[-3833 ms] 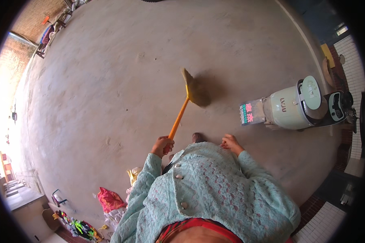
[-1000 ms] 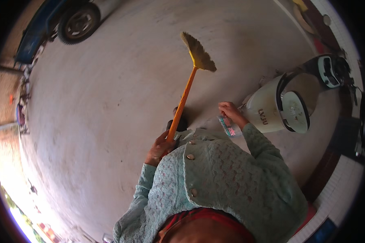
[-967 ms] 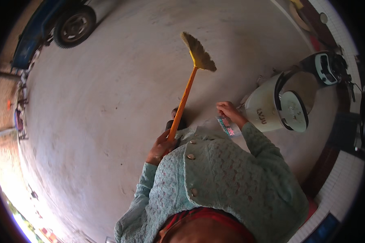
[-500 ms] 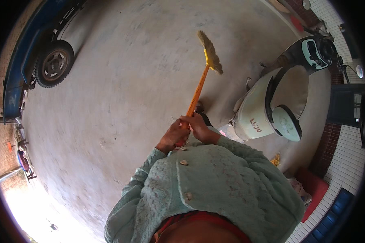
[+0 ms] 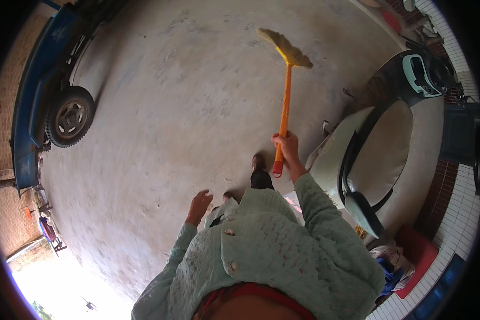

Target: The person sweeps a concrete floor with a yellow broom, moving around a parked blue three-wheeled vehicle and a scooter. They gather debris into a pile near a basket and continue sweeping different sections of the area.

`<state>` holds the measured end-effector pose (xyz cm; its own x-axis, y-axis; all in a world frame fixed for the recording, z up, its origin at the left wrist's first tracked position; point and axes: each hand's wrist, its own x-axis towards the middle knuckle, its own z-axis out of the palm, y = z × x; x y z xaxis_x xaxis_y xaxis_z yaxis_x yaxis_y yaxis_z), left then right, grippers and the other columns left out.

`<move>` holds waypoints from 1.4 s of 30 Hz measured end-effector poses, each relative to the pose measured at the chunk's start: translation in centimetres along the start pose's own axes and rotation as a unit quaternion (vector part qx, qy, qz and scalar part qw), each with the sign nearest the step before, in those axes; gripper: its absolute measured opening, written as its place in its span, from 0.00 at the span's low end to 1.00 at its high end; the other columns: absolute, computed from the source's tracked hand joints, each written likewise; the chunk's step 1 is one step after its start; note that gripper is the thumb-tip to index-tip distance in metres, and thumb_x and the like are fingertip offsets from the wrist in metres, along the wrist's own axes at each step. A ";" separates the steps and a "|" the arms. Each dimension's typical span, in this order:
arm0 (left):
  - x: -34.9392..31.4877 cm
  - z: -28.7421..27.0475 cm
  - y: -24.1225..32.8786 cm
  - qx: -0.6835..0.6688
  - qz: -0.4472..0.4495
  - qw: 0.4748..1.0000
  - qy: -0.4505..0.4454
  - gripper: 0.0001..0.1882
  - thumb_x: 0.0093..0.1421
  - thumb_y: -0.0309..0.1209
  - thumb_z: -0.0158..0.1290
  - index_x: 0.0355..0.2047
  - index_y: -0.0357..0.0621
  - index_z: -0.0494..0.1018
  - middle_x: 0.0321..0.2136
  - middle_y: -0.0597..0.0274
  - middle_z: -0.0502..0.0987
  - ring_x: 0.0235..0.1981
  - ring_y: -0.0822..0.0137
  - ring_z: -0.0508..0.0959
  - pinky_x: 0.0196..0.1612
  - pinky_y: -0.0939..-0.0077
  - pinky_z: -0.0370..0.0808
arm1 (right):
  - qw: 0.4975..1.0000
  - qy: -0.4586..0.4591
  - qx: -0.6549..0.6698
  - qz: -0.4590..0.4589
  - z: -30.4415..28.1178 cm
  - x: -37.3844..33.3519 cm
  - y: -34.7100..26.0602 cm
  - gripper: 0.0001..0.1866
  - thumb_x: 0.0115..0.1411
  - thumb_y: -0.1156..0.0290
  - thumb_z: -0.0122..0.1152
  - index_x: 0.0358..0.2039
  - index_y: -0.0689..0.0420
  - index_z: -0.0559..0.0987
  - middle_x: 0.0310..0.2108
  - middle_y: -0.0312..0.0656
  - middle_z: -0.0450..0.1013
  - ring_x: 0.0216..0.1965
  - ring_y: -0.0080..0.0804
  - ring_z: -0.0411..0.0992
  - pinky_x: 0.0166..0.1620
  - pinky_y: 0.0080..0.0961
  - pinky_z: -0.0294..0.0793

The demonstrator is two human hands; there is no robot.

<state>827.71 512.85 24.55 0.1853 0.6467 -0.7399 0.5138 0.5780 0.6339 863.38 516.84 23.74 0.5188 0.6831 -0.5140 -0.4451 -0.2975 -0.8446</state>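
A broom (image 5: pixel 286 98) with an orange handle, a red end cap and a yellow-bound, fan-shaped bristle head stretches ahead of me over the concrete floor. My right hand (image 5: pixel 288 149) is wrapped round the handle's lower part, just above the red cap. The bristles point away from me at the far end. My left hand (image 5: pixel 199 207) hangs free at my left side, away from the broom. It holds nothing, and its fingers are loosely bent and apart.
A pale green electric scooter (image 5: pixel 333 154) with a wide seat stands close on my right. At the far left is a blue vehicle (image 5: pixel 29 117) with a big tyre (image 5: pixel 71 117). Bundled cloth (image 5: pixel 393 264) lies by a red seat (image 5: pixel 418 256) at the lower right.
My left hand has let go of the broom handle and dropped to my left. My right hand has moved right with the broom, which now stands more upright in the picture.
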 end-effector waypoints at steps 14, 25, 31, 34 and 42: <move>-3.9 -0.8 -12.3 0.476 0.145 0.863 -0.091 0.13 0.35 0.30 0.56 0.25 0.45 0.70 0.36 0.55 0.71 0.35 0.60 0.72 0.32 0.71 0.72 | 0.996 0.064 -0.004 0.066 -12.1 25.1 -7.1 0.07 0.48 0.71 0.50 0.23 0.61 0.65 0.14 0.39 0.63 0.14 0.26 0.62 0.15 0.22 0.64; -3.7 -0.2 -6.2 -0.109 -0.128 0.985 0.043 0.14 0.51 0.30 0.46 0.38 0.38 0.66 0.24 0.59 0.73 0.19 0.72 0.74 0.18 0.81 0.70 | 0.968 0.024 -0.026 0.250 -9.2 20.1 0.6 0.06 0.51 0.72 0.43 0.28 0.59 0.60 0.14 0.40 0.61 0.13 0.28 0.61 0.15 0.25 0.63; -1.0 -1.4 -7.0 -0.186 -0.020 0.982 0.005 0.15 0.52 0.31 0.46 0.40 0.40 0.66 0.25 0.61 0.73 0.20 0.75 0.72 0.21 0.83 0.70 | 0.942 -0.091 -0.067 0.315 -4.1 9.4 3.0 0.07 0.52 0.69 0.42 0.28 0.59 0.60 0.18 0.38 0.63 0.14 0.22 0.62 0.17 0.21 0.65; -1.3 -2.3 -6.6 -0.174 -0.002 0.984 0.041 0.16 0.52 0.30 0.45 0.41 0.39 0.65 0.23 0.61 0.72 0.20 0.75 0.71 0.21 0.83 0.69 | 0.919 -0.112 -0.083 0.368 -0.2 4.0 3.4 0.08 0.53 0.68 0.42 0.29 0.58 0.59 0.18 0.39 0.63 0.15 0.23 0.62 0.18 0.22 0.65; -5.4 -5.0 -5.9 -0.185 0.047 0.978 0.084 0.15 0.52 0.30 0.44 0.40 0.37 0.65 0.21 0.61 0.72 0.20 0.74 0.71 0.22 0.81 0.68 | 0.844 -0.261 -0.026 0.468 11.7 -7.5 6.0 0.08 0.54 0.68 0.42 0.27 0.59 0.58 0.22 0.41 0.62 0.17 0.21 0.63 0.21 0.17 0.66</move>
<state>819.43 508.42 25.95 0.0601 0.7601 -0.6470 0.1577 0.6328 0.7581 848.33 517.74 24.31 -0.4409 0.3285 -0.8353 -0.4409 -0.8899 -0.1172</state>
